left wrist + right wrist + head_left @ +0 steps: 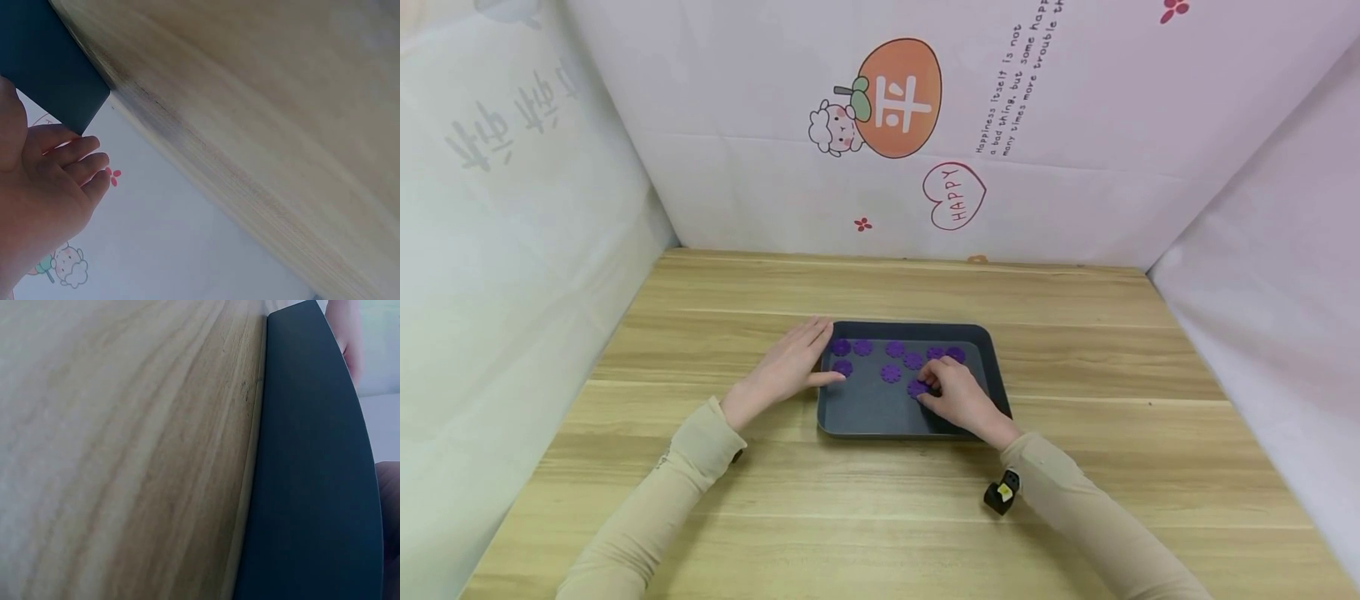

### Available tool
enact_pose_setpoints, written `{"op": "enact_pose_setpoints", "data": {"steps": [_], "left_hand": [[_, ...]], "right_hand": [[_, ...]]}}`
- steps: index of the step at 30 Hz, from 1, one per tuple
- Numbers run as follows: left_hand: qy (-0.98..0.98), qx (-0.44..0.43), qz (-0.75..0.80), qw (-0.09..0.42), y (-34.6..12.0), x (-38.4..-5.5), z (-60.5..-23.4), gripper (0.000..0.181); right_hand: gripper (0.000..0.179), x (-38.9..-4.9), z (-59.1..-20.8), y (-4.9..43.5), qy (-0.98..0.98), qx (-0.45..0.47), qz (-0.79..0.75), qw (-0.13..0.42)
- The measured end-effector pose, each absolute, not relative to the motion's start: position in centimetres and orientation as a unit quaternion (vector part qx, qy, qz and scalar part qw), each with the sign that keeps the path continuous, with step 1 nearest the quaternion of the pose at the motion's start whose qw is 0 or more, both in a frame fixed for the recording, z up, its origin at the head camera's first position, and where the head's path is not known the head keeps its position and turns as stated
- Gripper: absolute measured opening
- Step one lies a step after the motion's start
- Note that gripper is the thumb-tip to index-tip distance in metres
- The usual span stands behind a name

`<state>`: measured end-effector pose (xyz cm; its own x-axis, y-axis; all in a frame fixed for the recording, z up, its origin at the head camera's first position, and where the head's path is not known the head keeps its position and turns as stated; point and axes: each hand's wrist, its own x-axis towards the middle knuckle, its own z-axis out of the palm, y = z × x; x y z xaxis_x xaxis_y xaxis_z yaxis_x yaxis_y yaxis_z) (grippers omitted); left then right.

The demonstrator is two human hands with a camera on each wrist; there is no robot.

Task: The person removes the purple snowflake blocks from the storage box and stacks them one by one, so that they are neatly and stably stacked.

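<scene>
**One Purple Disc in the Pinch, Others Around It in the Tray**

I am holding a notched purple disc by its edge, the thumb and curled fingertips of my right hand nearly meeting on it; whether it is clearing the tray floor, I cannot tell. Just beyond my grip, two more discs are lying side by side, while a loose cluster of three is sitting to its left. Farther left, my left hand is resting against the side of the dark tray, fingers extended and grasping nothing, thumb lying over the wall near three other discs. By my reading, I am handling the discs singly, and the next move is calling for a light, steady pinch and a clean lift or release without nudging the neighbours. Past the tray, the wooden table is stretching toward a printed white cloth.
</scene>
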<state>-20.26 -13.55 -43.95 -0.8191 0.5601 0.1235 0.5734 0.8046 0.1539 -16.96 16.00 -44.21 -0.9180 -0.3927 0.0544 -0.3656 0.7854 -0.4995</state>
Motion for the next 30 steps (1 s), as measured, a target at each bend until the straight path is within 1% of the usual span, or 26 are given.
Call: {"op": "enact_pose_setpoints", "data": {"steps": [12,19,30], "left_hand": [[-0.950,-0.295,-0.096,0.025,-13.53,-20.23,-43.90,0.091],[-0.950,-0.296,-0.098,0.028,-13.53,-20.19,-43.89,0.091],[-0.949,-0.297,-0.098,0.031,-13.60,-20.19,-44.00,0.090]], "right_hand": [[0.019,-17.09,-44.10,15.90,0.949,-0.189,-0.250,0.038],[0.019,-16.85,-43.92,15.83,0.947,-0.199,-0.250,0.023],[0.020,-16.78,-44.07,15.70,0.947,-0.202,-0.248,0.016]]}}
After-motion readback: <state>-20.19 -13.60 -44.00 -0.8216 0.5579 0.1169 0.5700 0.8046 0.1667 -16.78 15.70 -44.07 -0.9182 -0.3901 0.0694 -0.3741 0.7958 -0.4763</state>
